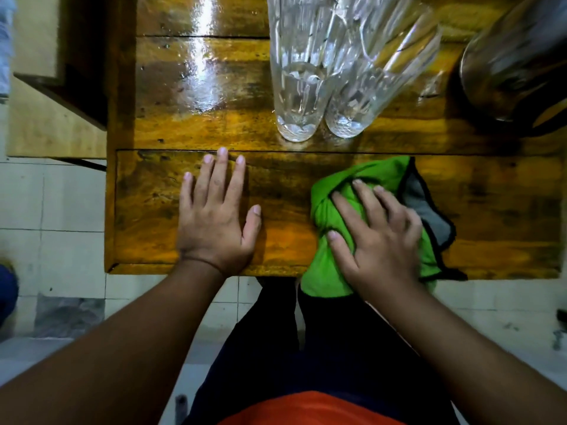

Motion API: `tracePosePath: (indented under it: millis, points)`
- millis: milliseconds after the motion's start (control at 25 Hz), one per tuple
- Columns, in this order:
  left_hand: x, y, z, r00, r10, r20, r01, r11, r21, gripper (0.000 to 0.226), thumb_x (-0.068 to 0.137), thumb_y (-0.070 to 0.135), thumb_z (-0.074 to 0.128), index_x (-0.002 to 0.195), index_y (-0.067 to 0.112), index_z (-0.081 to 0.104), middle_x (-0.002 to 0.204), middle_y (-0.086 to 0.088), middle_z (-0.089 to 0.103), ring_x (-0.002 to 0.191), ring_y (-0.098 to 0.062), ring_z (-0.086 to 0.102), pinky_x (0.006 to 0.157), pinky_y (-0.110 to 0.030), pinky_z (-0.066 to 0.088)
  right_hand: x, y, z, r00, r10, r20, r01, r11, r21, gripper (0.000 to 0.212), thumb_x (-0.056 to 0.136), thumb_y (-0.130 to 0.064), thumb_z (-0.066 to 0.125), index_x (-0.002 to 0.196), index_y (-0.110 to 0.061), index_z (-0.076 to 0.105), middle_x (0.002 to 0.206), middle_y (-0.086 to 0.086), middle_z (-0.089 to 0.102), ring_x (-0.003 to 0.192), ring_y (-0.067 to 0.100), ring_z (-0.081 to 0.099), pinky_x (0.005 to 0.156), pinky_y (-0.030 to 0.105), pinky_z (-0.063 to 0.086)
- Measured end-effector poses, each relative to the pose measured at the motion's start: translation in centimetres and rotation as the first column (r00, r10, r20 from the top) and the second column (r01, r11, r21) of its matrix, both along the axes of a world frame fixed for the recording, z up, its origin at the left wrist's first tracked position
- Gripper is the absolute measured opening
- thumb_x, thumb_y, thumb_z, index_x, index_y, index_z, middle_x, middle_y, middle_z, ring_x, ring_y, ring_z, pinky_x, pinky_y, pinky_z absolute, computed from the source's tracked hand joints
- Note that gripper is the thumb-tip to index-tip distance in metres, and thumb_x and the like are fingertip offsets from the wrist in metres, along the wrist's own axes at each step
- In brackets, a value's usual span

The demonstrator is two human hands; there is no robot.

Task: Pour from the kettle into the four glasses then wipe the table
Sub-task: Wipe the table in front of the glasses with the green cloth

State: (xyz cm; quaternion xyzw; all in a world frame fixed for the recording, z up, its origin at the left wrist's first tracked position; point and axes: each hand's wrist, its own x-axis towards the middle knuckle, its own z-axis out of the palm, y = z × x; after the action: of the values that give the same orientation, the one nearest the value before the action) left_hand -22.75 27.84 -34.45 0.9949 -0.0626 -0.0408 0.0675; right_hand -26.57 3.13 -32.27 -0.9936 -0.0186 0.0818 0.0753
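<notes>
Several tall clear glasses (310,87) stand bunched together at the table's far middle, with water in them. The metal kettle (515,62) sits at the far right, partly cut off by the frame edge. A green cloth with a grey underside (371,176) lies bunched on the near part of the wooden table (159,127), hanging over the front edge. My right hand (377,240) presses down on the cloth, fingers curled into it. My left hand (214,210) lies flat on the bare wood to the left of the cloth, fingers spread, holding nothing.
The tabletop shines wet at the far left of the glasses (199,72). A wooden bench or stool (58,118) stands beside the table's left edge. Tiled floor (61,210) runs below the front edge, where my legs are.
</notes>
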Motion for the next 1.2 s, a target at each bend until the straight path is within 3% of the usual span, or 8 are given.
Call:
tracePosePath:
  millis: [200,360,480,720,1000,1200]
  points:
    - [0.3,-0.2,1.1,0.998,0.058,-0.037,-0.059,0.997,-0.043,0.076,0.089,0.050,0.039,0.156,0.016,0.026,0.166,-0.010,0.019,0.153,-0.029,0.014,0.122,-0.053,0.010,3.1,-0.3,0.1,0.999,0.048,-0.011,-0.048,0.999,0.007,0.061,0.091,-0.060,0.043,0.148,-0.040,0.040,0.160,-0.001,0.037,0.146,0.027,0.031,0.110,0.050,0.025]
    - [1.1,-7.7,2.2,0.996,0.089,-0.025,-0.092,0.983,-0.158,0.077,0.086,0.048,0.045,0.156,0.020,0.028,0.165,-0.007,0.021,0.152,-0.027,0.017,0.123,-0.049,0.009,-1.5,-4.2,0.2,0.997,0.065,-0.034,-0.065,0.998,-0.005,0.062,0.090,-0.058,0.045,0.149,-0.038,0.041,0.160,0.001,0.038,0.146,0.028,0.035,0.112,0.050,0.026]
    - [0.2,-11.7,0.9,0.993,0.107,-0.055,-0.113,0.985,-0.131,0.077,0.088,0.050,0.044,0.157,0.024,0.023,0.167,-0.005,0.015,0.154,-0.025,0.012,0.123,-0.049,0.008,-1.9,-6.2,0.4,0.997,0.063,-0.045,-0.063,0.998,-0.008,0.063,0.088,-0.058,0.044,0.148,-0.037,0.042,0.159,0.002,0.040,0.145,0.028,0.034,0.110,0.051,0.025]
    - [0.5,-11.6,0.3,0.990,0.139,-0.011,-0.139,0.985,-0.103,0.076,0.086,0.051,0.044,0.155,0.023,0.029,0.166,-0.006,0.020,0.153,-0.027,0.015,0.123,-0.049,0.009,8.5,-6.1,0.4,0.997,-0.077,-0.023,0.078,0.996,0.051,0.064,0.088,-0.055,0.040,0.149,-0.036,0.040,0.162,0.000,0.034,0.148,0.024,0.026,0.110,0.048,0.020]
    - [0.3,-11.5,0.3,0.992,0.128,-0.009,-0.129,0.988,-0.085,0.076,0.086,0.050,0.044,0.155,0.021,0.030,0.166,-0.006,0.019,0.153,-0.027,0.015,0.123,-0.048,0.008,2.8,-8.3,0.7,0.997,-0.063,-0.039,0.063,0.998,0.015,0.067,0.085,-0.055,0.045,0.149,-0.032,0.042,0.160,0.000,0.038,0.144,0.025,0.032,0.109,0.049,0.026]
    - [0.5,-11.5,0.3,0.992,0.128,-0.004,-0.128,0.988,-0.086,0.075,0.087,0.050,0.043,0.156,0.022,0.029,0.166,-0.006,0.018,0.153,-0.027,0.014,0.123,-0.049,0.009,10.4,-6.3,0.5,0.996,-0.093,-0.011,0.094,0.991,0.092,0.067,0.084,-0.047,0.045,0.148,-0.031,0.042,0.163,-0.001,0.034,0.149,0.022,0.027,0.110,0.048,0.022]
